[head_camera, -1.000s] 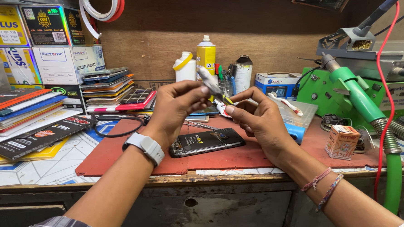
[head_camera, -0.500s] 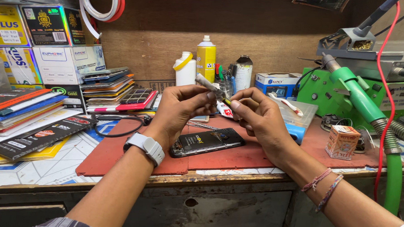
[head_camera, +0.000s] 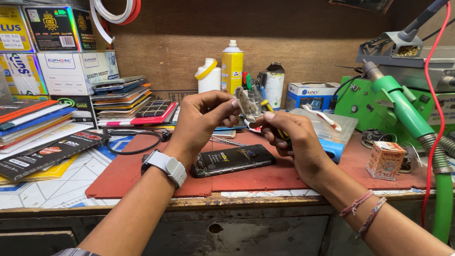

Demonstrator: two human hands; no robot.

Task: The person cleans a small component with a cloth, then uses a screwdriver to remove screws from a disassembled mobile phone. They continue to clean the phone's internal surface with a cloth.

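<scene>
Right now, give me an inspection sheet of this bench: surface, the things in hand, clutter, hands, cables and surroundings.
Surface: red mat on a worn wooden bench.
Things in hand: small pale part pinched between both hands; yellow-handled tool in the right hand; opened black phone lying on the mat below.
Clutter: stacked flat packs at left; spray can and white bottle at back; small orange carton.
Hands: left hand and right hand both closed on the part.
Cables: black loop; red wire; green hose.
Surroundings: stacked boxes, wooden back panel.
</scene>
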